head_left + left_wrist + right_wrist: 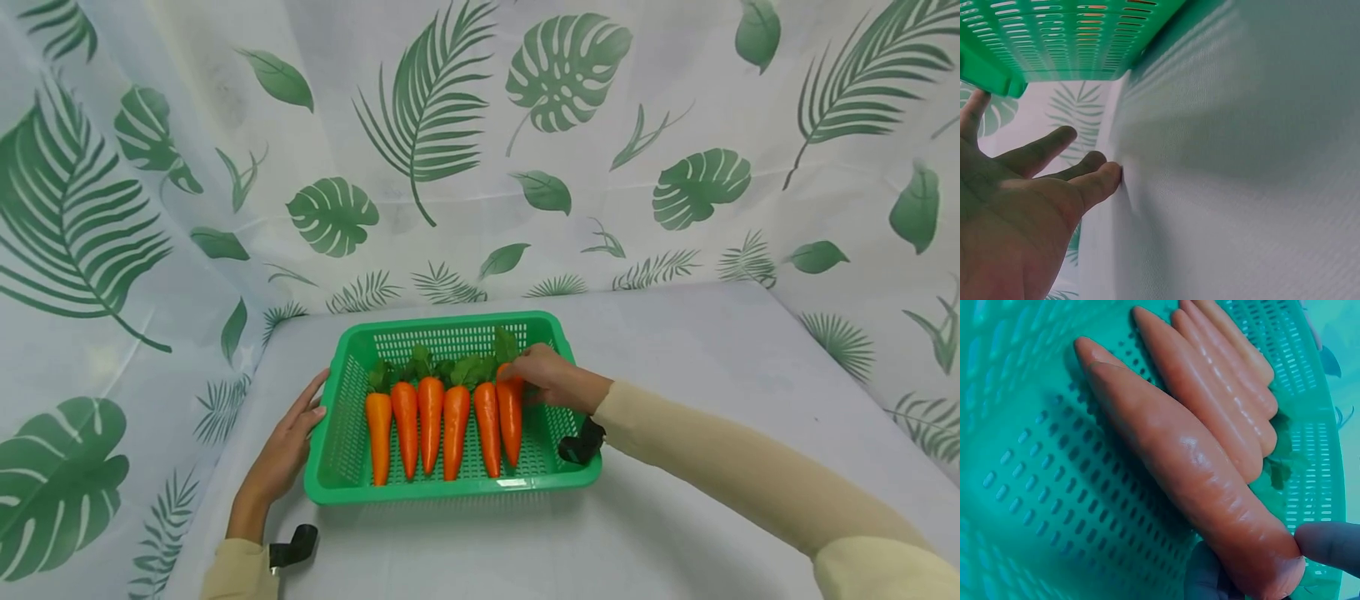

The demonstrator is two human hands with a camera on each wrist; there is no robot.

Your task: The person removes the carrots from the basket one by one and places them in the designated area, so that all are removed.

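A green plastic basket [450, 492] with slotted walls holds several orange carrots with green leafy tops, laid side by side with tips toward the near side. My right hand [546, 375] reaches in at the right and pinches the rightmost carrot [511, 421] near its leafy end; in the right wrist view that carrot [1179, 456] lies between thumb and finger. At the basket's left wall, my left hand [281, 454] has its fingers extended, and in the left wrist view one fingertip of the left hand [1022, 212] touches the rim.
The basket stands on a white-covered table [690, 358]. Behind it and at both sides hangs a white curtain [465, 250] with green leaf prints. A small black camera [581, 443] on the right wrist hangs over the basket's right edge.
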